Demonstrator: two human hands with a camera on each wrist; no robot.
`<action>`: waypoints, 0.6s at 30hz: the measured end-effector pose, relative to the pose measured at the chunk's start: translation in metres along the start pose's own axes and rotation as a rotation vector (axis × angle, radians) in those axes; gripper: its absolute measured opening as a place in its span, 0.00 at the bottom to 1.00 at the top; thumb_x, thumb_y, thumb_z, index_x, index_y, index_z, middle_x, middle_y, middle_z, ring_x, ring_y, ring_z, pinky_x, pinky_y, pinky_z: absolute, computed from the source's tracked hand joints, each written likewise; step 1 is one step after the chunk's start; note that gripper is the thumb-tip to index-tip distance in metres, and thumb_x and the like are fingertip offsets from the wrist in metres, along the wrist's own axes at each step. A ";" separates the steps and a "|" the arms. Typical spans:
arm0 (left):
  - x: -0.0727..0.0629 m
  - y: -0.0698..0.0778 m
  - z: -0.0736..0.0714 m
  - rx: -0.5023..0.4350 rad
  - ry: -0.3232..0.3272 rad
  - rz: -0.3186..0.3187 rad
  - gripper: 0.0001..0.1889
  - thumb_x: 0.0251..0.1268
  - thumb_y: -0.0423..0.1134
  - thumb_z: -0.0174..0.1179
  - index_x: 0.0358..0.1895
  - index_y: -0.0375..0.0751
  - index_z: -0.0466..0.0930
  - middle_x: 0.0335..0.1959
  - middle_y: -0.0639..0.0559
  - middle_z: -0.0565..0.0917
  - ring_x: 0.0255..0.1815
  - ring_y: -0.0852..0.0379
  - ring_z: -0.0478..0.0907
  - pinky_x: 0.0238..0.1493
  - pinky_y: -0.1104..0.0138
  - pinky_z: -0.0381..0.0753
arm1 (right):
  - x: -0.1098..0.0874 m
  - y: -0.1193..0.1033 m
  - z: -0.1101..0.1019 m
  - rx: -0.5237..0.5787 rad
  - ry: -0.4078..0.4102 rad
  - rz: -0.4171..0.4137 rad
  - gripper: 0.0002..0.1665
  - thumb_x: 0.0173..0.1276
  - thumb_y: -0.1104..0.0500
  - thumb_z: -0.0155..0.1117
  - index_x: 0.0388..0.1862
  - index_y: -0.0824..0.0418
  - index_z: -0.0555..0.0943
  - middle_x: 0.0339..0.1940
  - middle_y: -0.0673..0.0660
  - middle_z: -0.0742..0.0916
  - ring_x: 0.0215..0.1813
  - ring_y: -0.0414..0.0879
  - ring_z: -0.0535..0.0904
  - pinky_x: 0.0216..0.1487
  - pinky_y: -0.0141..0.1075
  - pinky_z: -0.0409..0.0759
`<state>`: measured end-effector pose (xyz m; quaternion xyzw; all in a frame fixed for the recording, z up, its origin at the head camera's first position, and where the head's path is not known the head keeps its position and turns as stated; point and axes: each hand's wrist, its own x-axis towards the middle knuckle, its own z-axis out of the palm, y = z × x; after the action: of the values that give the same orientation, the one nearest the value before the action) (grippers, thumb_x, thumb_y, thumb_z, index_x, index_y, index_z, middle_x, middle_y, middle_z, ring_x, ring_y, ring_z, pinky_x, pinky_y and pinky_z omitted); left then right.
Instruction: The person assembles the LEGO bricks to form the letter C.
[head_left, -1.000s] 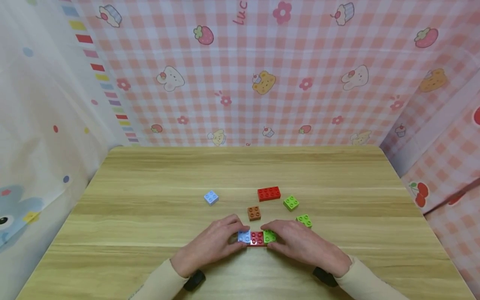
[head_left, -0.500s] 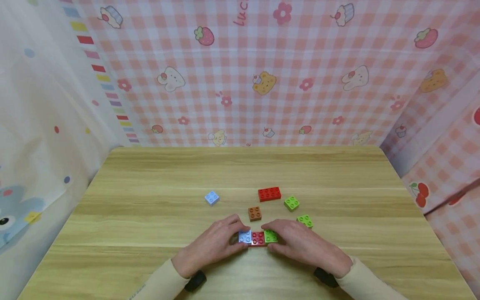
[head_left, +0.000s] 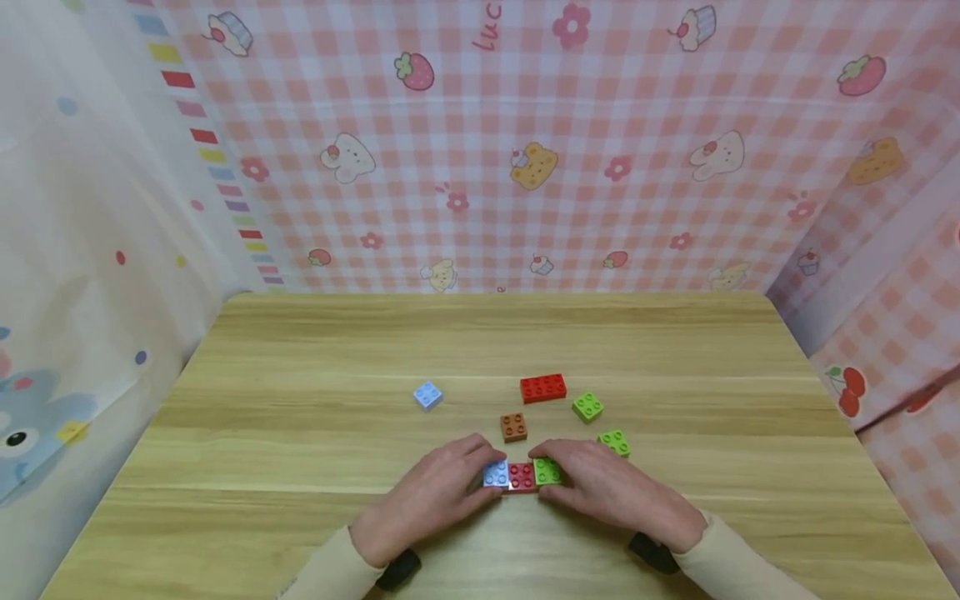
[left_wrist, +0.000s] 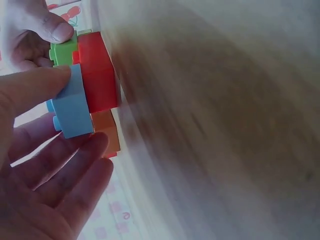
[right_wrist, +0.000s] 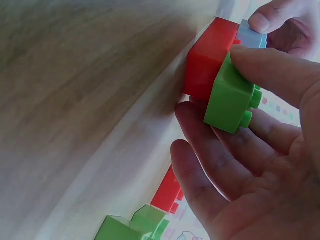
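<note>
At the front of the table, a red toy building brick point(head_left: 521, 477) carries a light blue brick point(head_left: 495, 474) on its left end and a green brick point(head_left: 547, 472) on its right end. Each upper brick juts out past the red one, as both wrist views show, and red studs show between them. My left hand point(head_left: 435, 487) pinches the blue brick point(left_wrist: 75, 107) between thumb and fingers. With thumb and fingers, my right hand point(head_left: 611, 483) pinches the green brick point(right_wrist: 227, 100). The fingers partly cover both upper bricks in the head view.
Just behind the hands lies a brown brick point(head_left: 513, 427). Farther back are a long red brick point(head_left: 543, 388) and a loose blue brick point(head_left: 427, 396). Two green bricks, a farther one point(head_left: 587, 407) and a nearer one point(head_left: 614, 442), lie to the right. A checked cloth point(head_left: 480, 217) hangs behind the table.
The head view has shifted slightly, moving everything a little to the right in the picture. Both hands keep their hold on the bricks, with no other visible movement.
</note>
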<state>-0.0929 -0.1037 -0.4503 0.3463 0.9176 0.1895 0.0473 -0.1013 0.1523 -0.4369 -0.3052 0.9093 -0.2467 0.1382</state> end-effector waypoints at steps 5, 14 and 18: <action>-0.004 -0.002 -0.001 0.007 0.002 0.019 0.28 0.70 0.50 0.68 0.68 0.42 0.77 0.60 0.48 0.83 0.61 0.53 0.80 0.63 0.58 0.81 | -0.001 0.000 -0.001 -0.002 0.006 -0.001 0.24 0.67 0.55 0.76 0.60 0.61 0.83 0.53 0.54 0.89 0.47 0.37 0.83 0.50 0.41 0.86; -0.011 -0.023 -0.021 0.023 0.149 0.085 0.26 0.70 0.47 0.68 0.67 0.40 0.77 0.64 0.46 0.82 0.65 0.49 0.79 0.66 0.54 0.79 | -0.001 0.001 0.000 -0.007 0.004 0.010 0.25 0.68 0.55 0.76 0.60 0.61 0.83 0.54 0.54 0.88 0.51 0.40 0.83 0.54 0.44 0.86; -0.011 -0.032 -0.029 0.047 0.210 0.132 0.27 0.68 0.44 0.70 0.66 0.37 0.77 0.64 0.44 0.81 0.66 0.47 0.78 0.67 0.54 0.79 | -0.001 0.001 0.000 -0.010 0.003 0.015 0.24 0.68 0.55 0.75 0.61 0.61 0.83 0.55 0.54 0.88 0.53 0.43 0.84 0.55 0.45 0.85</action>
<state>-0.1106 -0.1413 -0.4362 0.3854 0.8968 0.2059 -0.0696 -0.1005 0.1534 -0.4372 -0.2989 0.9130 -0.2415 0.1369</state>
